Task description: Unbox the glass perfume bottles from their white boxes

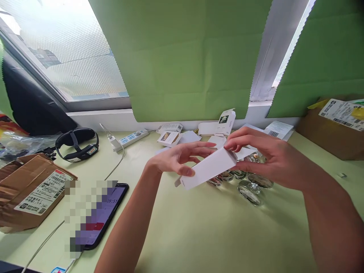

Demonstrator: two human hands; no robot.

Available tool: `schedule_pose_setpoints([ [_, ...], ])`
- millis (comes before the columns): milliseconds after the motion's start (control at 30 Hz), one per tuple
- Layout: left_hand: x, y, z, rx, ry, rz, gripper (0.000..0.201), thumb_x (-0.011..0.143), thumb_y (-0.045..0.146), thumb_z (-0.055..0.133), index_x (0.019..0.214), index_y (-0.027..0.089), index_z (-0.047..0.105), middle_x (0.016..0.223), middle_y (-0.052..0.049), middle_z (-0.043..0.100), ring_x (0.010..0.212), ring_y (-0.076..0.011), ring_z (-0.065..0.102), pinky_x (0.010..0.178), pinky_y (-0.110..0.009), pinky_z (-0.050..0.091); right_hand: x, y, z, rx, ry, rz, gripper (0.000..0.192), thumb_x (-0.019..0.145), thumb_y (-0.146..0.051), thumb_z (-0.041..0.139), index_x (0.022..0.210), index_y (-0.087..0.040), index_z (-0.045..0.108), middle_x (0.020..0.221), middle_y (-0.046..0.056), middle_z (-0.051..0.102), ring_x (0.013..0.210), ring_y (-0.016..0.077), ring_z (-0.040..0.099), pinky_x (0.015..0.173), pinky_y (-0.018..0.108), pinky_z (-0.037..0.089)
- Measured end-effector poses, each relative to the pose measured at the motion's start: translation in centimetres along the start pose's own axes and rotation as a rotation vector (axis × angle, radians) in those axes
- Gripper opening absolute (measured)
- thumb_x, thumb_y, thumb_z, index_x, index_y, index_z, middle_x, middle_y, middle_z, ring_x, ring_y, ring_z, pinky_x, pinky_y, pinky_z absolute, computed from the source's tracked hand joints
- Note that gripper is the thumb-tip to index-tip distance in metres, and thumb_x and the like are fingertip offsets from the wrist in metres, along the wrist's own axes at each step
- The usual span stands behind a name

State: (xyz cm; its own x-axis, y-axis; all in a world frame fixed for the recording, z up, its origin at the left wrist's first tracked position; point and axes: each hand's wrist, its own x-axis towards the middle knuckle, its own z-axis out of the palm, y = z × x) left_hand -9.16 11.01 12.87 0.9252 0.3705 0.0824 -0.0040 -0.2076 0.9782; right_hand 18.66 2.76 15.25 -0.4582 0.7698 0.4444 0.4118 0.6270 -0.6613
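Head view: two hands, left hand (pixel 176 159) and right hand (pixel 264 159), hold one white box (pixel 209 172).

A phone (pixel 101 218) and a labelled cardboard box (pixel 27 189) lie at the left of the surface (pixel 213 235). A power strip (pixel 133 138) and a black headband (pixel 77 146) sit near the window.

A pale green table (pixel 199 235) carries it all. At the left sits a cardboard box (pixel 27 189) with a label, a phone (pixel 99 216) just beside it on a white cable (pixel 42 244). Farther back lie a black headband (pixel 77 146) and a power strip (pixel 132 138). Small white boxes (pixel 170 137) crowd the far edge, glass pieces (pixel 250 187) lie mid-table, and another cardboard box (pixel 327 132) stands at the right.
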Motion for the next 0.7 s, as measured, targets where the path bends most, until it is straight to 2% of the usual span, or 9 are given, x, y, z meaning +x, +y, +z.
schedule_pose_setpoints([
  [100, 0.0, 0.2, 0.2, 0.022, 0.024, -0.017, 0.085, 0.074, 0.036, 0.076, 0.151, 0.025, 0.042, 0.149, -0.015, 0.054, 0.136, -0.0367, 0.052, 0.109, -0.051, 0.044, -0.2, -0.4, -0.1, -0.018, -0.061, 0.025, 0.037, 0.087, -0.045, 0.071, 0.123, -0.040, 0.067, 0.122, 0.002, 0.062, 0.107, 0.0244, 0.061, 0.084, 0.034, 0.052],
  [200, 0.2, 0.2, 0.5, 0.060, -0.003, -0.069, 0.085, 0.075, 0.038, 0.075, 0.152, 0.025, 0.040, 0.148, -0.015, 0.054, 0.137, -0.0367, 0.050, 0.110, -0.053, 0.042, -0.3, -0.9, -0.3, -0.050, -0.167, 0.104, 0.038, 0.091, -0.048, 0.065, 0.128, -0.041, 0.065, 0.128, 0.002, 0.059, 0.106, 0.0234, 0.061, 0.082, 0.033, 0.051],
  [333, 0.3, -0.2, 0.3, 0.086, -0.064, -0.148, 0.086, 0.073, 0.040, 0.078, 0.150, 0.027, 0.043, 0.148, -0.013, 0.054, 0.139, -0.0343, 0.048, 0.110, -0.050, 0.044, -0.2, -1.4, -0.4, -0.106, -0.263, 0.164, 0.027, 0.092, -0.049, 0.064, 0.114, -0.033, 0.068, 0.127, 0.002, 0.062, 0.108, 0.0230, 0.060, 0.088, 0.034, 0.047],
  [467, -0.2, -0.8, -0.6, 0.035, -0.085, -0.212, 0.084, 0.073, 0.043, 0.078, 0.148, 0.026, 0.044, 0.149, -0.013, 0.053, 0.137, -0.0338, 0.048, 0.104, -0.045, 0.049, 0.3, -0.7, 0.4, -0.144, -0.180, 0.168, 0.021, 0.087, -0.046, 0.071, 0.094, -0.027, 0.065, 0.112, 0.002, 0.068, 0.095, 0.0204, 0.061, 0.079, 0.032, 0.047],
  [567, -0.7, -0.9, -1.3, 0.025, -0.094, -0.222, 0.082, 0.074, 0.044, 0.077, 0.147, 0.025, 0.045, 0.145, -0.012, 0.057, 0.131, -0.0327, 0.054, 0.101, -0.042, 0.051, 0.7, 0.1, 1.3, -0.138, -0.149, 0.235, 0.023, 0.083, -0.046, 0.073, 0.091, -0.027, 0.063, 0.093, -0.001, 0.069, 0.079, 0.0172, 0.058, 0.067, 0.029, 0.044],
  [700, -1.0, -0.9, -1.5, 0.051, -0.110, -0.213, 0.075, 0.075, 0.043, 0.076, 0.143, 0.023, 0.051, 0.146, -0.012, 0.056, 0.132, -0.0322, 0.052, 0.099, -0.039, 0.051, 0.8, 0.4, 1.7, -0.043, -0.172, 0.338, 0.024, 0.082, -0.046, 0.074, 0.092, -0.028, 0.061, 0.074, -0.005, 0.060, 0.068, 0.0149, 0.052, 0.060, 0.026, 0.039],
])
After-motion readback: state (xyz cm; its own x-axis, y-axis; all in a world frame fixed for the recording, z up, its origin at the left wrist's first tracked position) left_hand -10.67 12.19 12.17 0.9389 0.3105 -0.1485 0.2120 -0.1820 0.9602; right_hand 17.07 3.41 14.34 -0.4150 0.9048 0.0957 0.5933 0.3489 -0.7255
